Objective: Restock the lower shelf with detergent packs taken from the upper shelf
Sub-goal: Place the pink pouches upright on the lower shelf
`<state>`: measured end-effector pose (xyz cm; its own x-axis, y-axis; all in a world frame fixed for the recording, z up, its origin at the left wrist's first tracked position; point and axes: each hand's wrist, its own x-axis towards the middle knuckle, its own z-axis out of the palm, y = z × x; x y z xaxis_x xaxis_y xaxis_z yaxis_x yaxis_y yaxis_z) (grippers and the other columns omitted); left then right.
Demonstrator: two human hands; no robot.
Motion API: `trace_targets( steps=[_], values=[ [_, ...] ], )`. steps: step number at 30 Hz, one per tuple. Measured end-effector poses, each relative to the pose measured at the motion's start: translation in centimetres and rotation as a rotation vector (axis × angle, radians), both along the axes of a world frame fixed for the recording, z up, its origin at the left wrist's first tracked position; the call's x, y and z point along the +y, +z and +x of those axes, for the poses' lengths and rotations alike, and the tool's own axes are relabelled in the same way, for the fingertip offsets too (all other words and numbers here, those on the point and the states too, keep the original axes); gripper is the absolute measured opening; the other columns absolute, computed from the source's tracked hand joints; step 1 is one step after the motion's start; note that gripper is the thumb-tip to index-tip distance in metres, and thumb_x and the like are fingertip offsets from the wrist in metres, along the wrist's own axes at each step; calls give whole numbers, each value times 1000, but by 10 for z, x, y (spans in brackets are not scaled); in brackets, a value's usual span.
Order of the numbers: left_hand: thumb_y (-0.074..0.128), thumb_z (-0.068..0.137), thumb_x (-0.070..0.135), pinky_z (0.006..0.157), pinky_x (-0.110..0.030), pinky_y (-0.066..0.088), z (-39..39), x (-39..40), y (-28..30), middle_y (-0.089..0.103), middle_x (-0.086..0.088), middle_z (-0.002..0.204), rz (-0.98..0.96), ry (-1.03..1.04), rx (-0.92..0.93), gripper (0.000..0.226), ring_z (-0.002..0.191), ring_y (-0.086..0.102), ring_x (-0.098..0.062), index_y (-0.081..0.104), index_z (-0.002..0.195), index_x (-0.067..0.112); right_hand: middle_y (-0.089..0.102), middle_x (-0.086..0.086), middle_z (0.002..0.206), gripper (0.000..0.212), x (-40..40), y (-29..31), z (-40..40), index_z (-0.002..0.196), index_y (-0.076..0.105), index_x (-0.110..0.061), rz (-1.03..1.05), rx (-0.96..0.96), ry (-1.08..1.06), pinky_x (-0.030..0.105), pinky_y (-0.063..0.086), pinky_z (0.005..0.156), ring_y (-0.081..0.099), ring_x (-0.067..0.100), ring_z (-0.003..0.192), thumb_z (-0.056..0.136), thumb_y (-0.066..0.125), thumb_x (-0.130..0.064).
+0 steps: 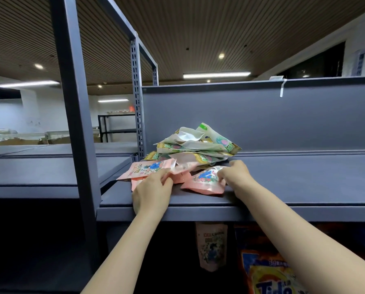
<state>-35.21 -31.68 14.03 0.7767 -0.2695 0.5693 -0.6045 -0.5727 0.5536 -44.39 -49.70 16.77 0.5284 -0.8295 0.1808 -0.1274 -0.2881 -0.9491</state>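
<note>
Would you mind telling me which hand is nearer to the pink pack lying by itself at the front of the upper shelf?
The right hand: it holds the right end of that pink pack. The left hand is off to the pack's left, on other pink packs.

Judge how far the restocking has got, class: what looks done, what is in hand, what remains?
Done: a pale pack and an orange bag already sit below the upper shelf.
In hand: the left hand pinches one pink pack; the right hand grips another pink pack.
Left: the green and white pile still lies up there.
</note>
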Motion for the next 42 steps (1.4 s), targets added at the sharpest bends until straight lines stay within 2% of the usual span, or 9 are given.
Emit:
trace_targets(
  steps=[6,14,18,22,25,29,34,38,42],
  values=[
    [48,95,43,78,-36,44,4,-2,9,61,9,81,-434,-207,166,20,93,58,-29,64,86,33,56,-1,76,48,-1,1,-31,119,49,-17,-203,-261,-29,29,46,66,58,22,82,76,55,3],
    [51,97,36,76,-28,47,6,-7,14,72,3,98,-592,-472,309,23,94,66,-18,68,105,24,57,-2,82,31,14,12,-52,90,67,-19,-666,-366,-123,23,41,68,54,14,76,76,54,5],
    [46,94,49,68,-30,37,-7,-13,11,71,1,98,-367,-211,-21,31,94,60,-27,67,114,37,50,2,89,35,24,12,-52,102,69,-6,-856,-382,-153,26,42,70,52,17,76,76,52,12],
    [54,90,35,67,-27,33,-23,-22,11,66,14,112,-3,-245,-297,27,100,59,-22,65,114,43,52,7,91,37,20,4,-50,104,69,-6,-823,-330,-158,29,39,71,52,22,78,77,51,12],
    [53,84,13,95,-31,37,-14,-18,15,58,15,131,209,-394,-241,43,121,49,-18,67,116,37,52,2,91,51,8,5,-58,119,60,-11,-694,-372,-187,22,37,71,51,22,80,75,48,13],
    [46,79,0,116,-47,-5,-7,-1,17,41,22,144,395,-442,-113,60,139,23,-10,67,111,46,46,-9,73,72,-5,4,-69,142,33,-19,-563,-454,-229,11,33,59,51,0,68,77,50,9],
    [47,63,33,112,-36,29,-9,19,29,52,7,139,321,-649,255,60,130,41,-15,62,120,42,56,-11,84,51,-6,-1,-64,126,50,-20,-427,-382,-168,15,37,60,55,10,80,81,49,3],
    [39,91,43,103,-32,32,-14,12,37,41,7,149,570,-369,72,44,134,38,-21,46,134,49,62,-13,84,30,-5,-7,-64,95,59,-23,-361,-390,-113,15,47,60,59,14,85,81,48,0],
    [34,81,53,86,-35,35,-25,-5,48,53,-1,134,732,-186,-99,53,122,47,-27,48,131,45,65,-7,89,27,-4,-9,-66,94,61,-25,-329,-423,-88,12,46,57,60,7,84,84,49,-3]
  ],
)
